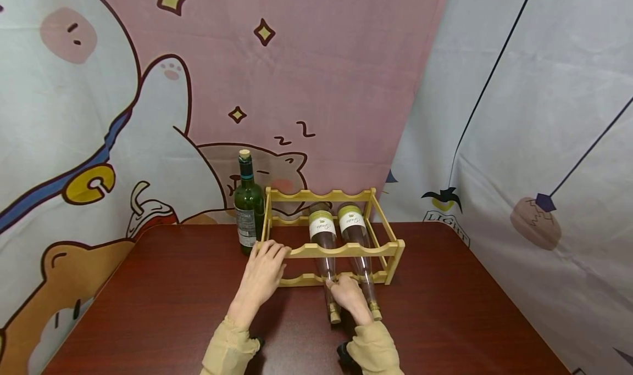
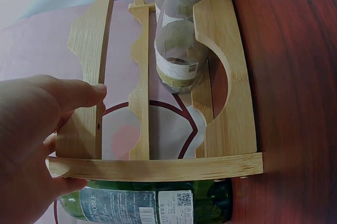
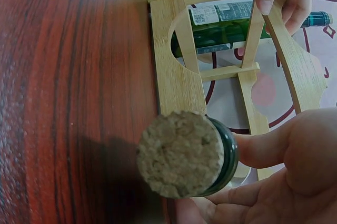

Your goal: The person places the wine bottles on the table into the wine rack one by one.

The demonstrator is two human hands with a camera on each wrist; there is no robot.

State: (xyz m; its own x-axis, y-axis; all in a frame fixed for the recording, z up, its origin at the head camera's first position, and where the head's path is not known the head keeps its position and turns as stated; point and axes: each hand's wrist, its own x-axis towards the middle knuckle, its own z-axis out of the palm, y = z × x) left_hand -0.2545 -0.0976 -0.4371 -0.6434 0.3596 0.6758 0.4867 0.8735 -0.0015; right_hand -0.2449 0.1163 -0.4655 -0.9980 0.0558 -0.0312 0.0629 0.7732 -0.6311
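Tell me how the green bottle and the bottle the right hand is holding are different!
The green bottle stands upright; the held bottle lies in the wooden rack, neck out front. The green bottle has green glass, while the held bottle's body looks clear. Both have corks.

Table [image 1: 470,298]: of dark red-brown colour | behind it, pink cloth [image 1: 336,51] with yellow stars [image 1: 264,32] and drawn sleeping cat [image 1: 288,166] | at left, yellow bell [image 1: 79,186] on blue collar [image 1: 29,203]

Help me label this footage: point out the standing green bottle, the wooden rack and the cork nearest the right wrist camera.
Green bottle [image 1: 249,197]: head view, glass above the label.
Wooden rack [image 1: 350,250]: head view, upper front rail.
Cork [image 3: 180,154]: right wrist view, its end face.
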